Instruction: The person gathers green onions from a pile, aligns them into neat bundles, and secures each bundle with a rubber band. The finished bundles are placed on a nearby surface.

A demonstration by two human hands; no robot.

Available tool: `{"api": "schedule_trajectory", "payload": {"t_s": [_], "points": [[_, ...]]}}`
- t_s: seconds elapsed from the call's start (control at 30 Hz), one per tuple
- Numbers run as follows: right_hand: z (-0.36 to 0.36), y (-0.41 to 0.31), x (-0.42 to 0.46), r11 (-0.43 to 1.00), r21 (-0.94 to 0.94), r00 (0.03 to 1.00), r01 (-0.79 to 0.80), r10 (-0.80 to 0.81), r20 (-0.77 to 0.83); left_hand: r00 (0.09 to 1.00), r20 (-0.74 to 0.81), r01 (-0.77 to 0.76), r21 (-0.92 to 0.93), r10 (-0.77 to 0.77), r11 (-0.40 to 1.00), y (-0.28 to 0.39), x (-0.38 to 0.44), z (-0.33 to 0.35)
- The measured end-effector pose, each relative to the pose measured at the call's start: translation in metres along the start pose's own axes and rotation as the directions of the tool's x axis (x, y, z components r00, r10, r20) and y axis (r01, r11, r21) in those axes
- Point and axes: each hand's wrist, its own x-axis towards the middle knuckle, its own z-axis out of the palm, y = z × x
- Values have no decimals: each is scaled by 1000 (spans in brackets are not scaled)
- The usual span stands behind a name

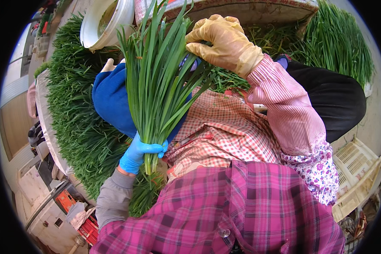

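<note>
My left hand [142, 151], in a blue disposable glove, grips a bunch of garlic chives [157, 85] near the pale stem ends. The long flat leaves fan out away from me, and the cut ends poke out below my fist. At the right side of the leaves is my right hand [219, 43], in a yellowish rubber glove with its fingers curled. Thumb and index finger meet the edge of the leaves, but whether a leaf is pinched between them is hard to see. A checked apron [222, 127] covers my lap beneath the bunch.
A large heap of chives [79, 111] lies along my left. A white bucket [92, 35] stands front left, beside a printed sack-covered bundle [241, 11]. More chives [336, 47] are piled front right. A cream plastic crate [355, 168] rests on the floor to my right.
</note>
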Motion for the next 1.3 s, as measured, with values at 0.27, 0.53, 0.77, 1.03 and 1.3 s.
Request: {"api": "schedule_trajectory", "payload": {"t_s": [0.27,0.53,0.77,1.03,1.3], "points": [[17,-30,19,926,-374,996,-46,16,-82,999,-42,-4,-68,1,998,-7,-1,-8],[-18,67,-15,892,443,900,-84,259,-351,997,56,-41,-279,59,959,-17,1,-20],[20,32,-41,999,-2,990,-32,31,-140,997,54,-45,-302,64,952,-15,2,-18],[62,24,-24,953,169,967,-252,246,60,999,9,-44,-79,44,996,-13,-1,-11],[23,54,-32,765,643,733,-44,462,-500,998,-50,-39,54,42,998,0,3,12]]}}
